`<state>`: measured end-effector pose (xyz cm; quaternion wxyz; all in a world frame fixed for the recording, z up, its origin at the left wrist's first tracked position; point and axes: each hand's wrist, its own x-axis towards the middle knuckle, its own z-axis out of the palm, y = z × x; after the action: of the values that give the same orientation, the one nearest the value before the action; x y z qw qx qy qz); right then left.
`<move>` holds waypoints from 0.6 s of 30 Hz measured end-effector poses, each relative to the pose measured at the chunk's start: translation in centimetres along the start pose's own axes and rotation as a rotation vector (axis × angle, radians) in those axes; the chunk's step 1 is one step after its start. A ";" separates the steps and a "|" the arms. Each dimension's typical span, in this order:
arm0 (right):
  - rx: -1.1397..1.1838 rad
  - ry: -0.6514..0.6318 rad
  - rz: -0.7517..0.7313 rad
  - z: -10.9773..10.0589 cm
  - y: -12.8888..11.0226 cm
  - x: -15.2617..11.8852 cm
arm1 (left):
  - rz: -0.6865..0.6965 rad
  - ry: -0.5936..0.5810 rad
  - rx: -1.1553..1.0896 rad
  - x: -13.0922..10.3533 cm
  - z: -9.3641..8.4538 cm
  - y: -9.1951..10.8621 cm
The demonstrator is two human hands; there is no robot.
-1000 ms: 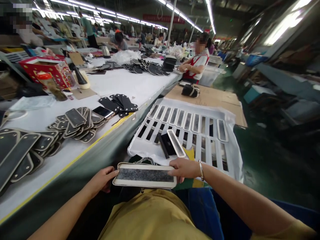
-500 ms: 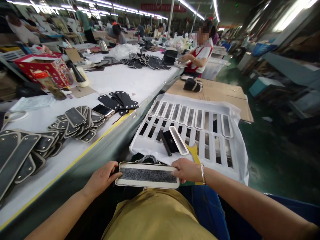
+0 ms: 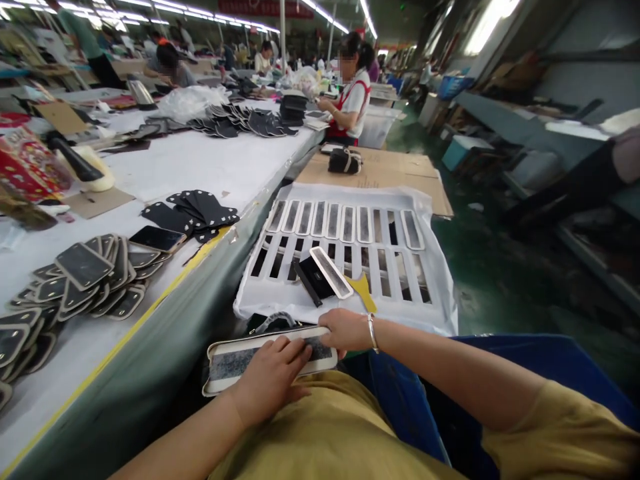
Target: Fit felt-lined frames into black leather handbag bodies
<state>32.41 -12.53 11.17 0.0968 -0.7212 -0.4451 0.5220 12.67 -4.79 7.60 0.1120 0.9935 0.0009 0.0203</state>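
Cream edging frames the speckled grey panel (image 3: 230, 367) I hold at my waist, between my yellow shirt (image 3: 340, 427) and the white slotted rack (image 3: 260, 300). My right hand (image 3: 344, 330) pinches its right end, thumb on top. My left hand (image 3: 273, 372) lies across its middle, fingers extended over the grey face, not wrapped around it; the left end sticks out past them. On the rack, a narrow cream-bordered strip (image 3: 331, 272) leans against a black block (image 3: 319, 277), just beside a yellow piece (image 3: 363, 291). To my left, cream-edged dark pieces (image 3: 85, 267) lie heaped on the white table (image 3: 170, 157), near a phone (image 3: 157, 238).
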 end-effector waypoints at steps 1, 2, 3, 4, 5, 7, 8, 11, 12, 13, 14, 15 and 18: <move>0.089 -0.033 0.018 0.0 0.3 0.0 | -0.018 -0.014 0.003 -0.2 0.2 0.1; 0.178 -0.062 0.031 0.1 0.7 0.1 | -0.029 -0.022 0.003 -0.4 0.4 0.1; 0.267 -0.088 0.042 0.1 1.2 0.1 | -0.037 -0.026 0.002 -0.7 0.5 0.0; 0.340 -0.103 0.050 0.3 1.6 0.1 | -0.047 -0.024 0.001 -1.0 0.6 0.0; 0.409 -0.109 0.058 0.4 2.1 0.2 | -0.056 -0.017 0.000 -1.2 0.7 0.0; 0.540 -0.103 0.089 0.7 3.0 0.4 | -0.077 0.002 0.001 -1.4 0.8 0.0; 0.607 -0.105 0.112 0.8 3.4 0.6 | -0.087 0.011 0.002 -1.4 0.9 0.1; 0.671 -0.143 0.148 0.7 4.3 1.5 | -0.107 0.028 0.004 -1.4 1.1 0.2; 0.619 -0.158 0.146 0.5 4.6 1.8 | -0.110 0.032 0.005 -1.3 1.1 0.3; 0.540 -0.167 0.140 0.2 4.8 2.1 | -0.112 0.035 0.007 -1.3 1.2 0.3; 0.454 -0.169 0.133 -0.1 5.0 2.4 | -0.114 0.039 0.011 -1.3 1.2 0.3; 0.374 -0.163 0.128 -0.4 5.1 2.7 | -0.114 0.041 0.016 -1.2 1.2 0.4; 0.168 -0.189 0.053 -1.2 5.1 3.0 | -0.121 0.038 0.024 -1.0 1.2 0.5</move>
<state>36.37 -12.90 6.59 0.1005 -0.6698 -0.3877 0.6253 11.73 -5.53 6.50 0.1008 0.9923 0.0635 0.0325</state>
